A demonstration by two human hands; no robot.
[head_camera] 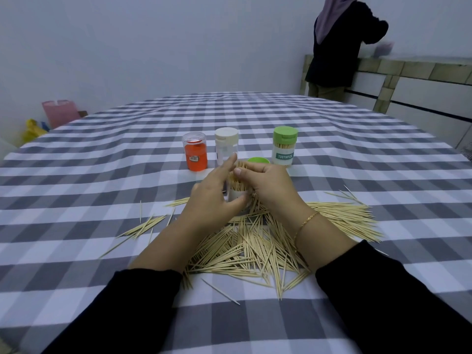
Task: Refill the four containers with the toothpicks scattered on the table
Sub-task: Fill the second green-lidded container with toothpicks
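A grey-and-white checked cloth covers the wide desk (332, 154), and beyond its far right corner another person in dark clothes (339, 47) stands facing a tiled counter (421, 70). Near the front edge lies a big loose heap of pale wooden toothpicks (255, 246), spilling out to the right in a flatter fan and to the left in a few strays. Two black sleeves (127, 310) reach in over the heap. The left hand (214, 198) curls around the lower part of a small clear container with a white label (238, 195), which stands upright at the far edge of the heap and is packed with toothpicks; its index finger is stretched up beside their tips. The right hand (270, 185), a thin gold bracelet (305, 222) on its wrist, grips the bundle of toothpicks (238, 178) sticking out of the container's mouth, thumb across the front. Behind the hands stand three more tubs in a row: an orange one with a clear cap (195, 155), a clear one with a white cap (226, 144), and a full one with a green cap marked TOOTHPICK (284, 146). A loose green lid (258, 160) lies just behind the right hand.
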